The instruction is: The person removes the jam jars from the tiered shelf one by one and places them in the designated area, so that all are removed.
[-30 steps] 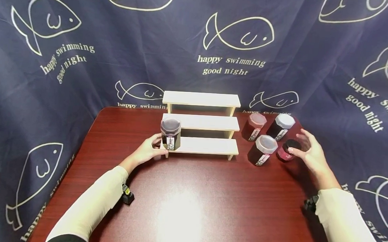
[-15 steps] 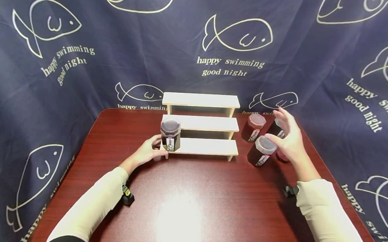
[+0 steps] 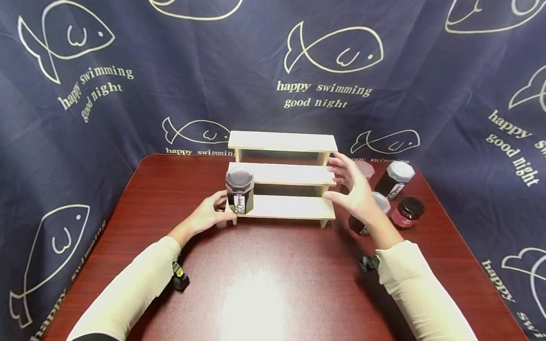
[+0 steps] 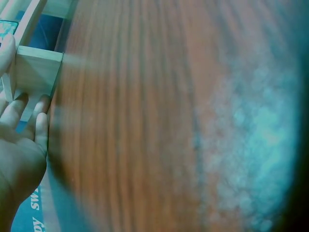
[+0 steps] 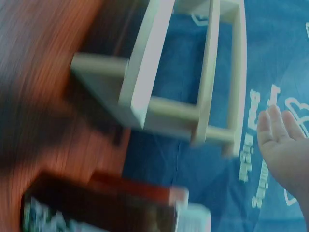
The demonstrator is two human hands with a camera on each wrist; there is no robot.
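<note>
Head view: the left hand (image 3: pixel 205 216) grips the bottom left corner of the stepped shelf (image 3: pixel 282 173), apparently steadying it, a dark jar (image 3: pixel 239 190) just above its fingers. The right hand (image 3: pixel 352 195) hovers spread wide, empty, beside the shelf's right end, other jars (image 3: pixel 395 179) behind it.

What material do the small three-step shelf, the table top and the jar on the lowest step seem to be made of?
Shelf: pale, unpainted wood or wood board with a matte surface; its plain cut edges show in the right wrist view.
Table: dark red-brown wood or wood-look laminate, glossy, with grain lines and a bright lamp reflection.
Jar: clear glass or plastic, I cannot tell which, with dark contents, a translucent lid and a paper label.
</note>
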